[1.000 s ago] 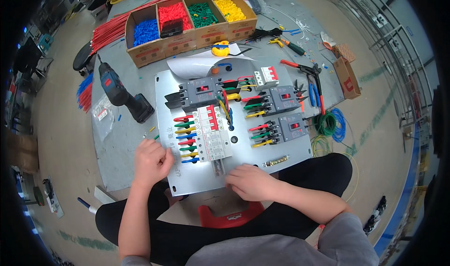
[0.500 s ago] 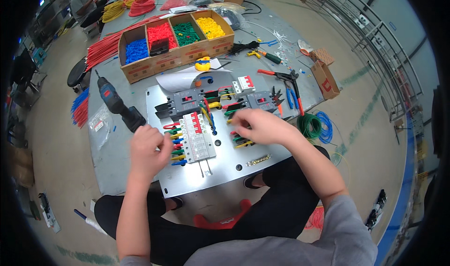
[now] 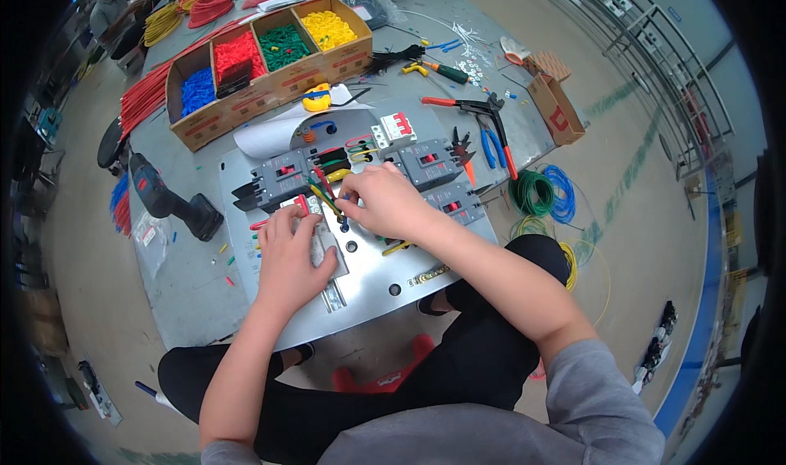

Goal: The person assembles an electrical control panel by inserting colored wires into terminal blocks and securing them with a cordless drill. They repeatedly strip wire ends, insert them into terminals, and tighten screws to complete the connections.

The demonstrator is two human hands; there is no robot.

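Observation:
A grey metal mounting plate lies on the floor in front of me. It carries dark grey circuit breakers and a row of small white breakers on a rail. My left hand lies over that white row, fingers and thumb clasping it. My right hand reaches to the plate's centre. Its fingertips pinch a wire in the bundle of red, yellow and green wires between the breakers. Further grey breakers sit just beyond my right hand.
A cardboard tray with compartments of blue, red, green and yellow wire pieces stands at the back. A cordless drill lies left of the plate. Red-handled crimpers, blue pliers, green and blue wire coils and a small box lie right.
My right hand has moved left from the right-hand breakers to the wires in the centre. My left hand has shifted up onto the white breaker row.

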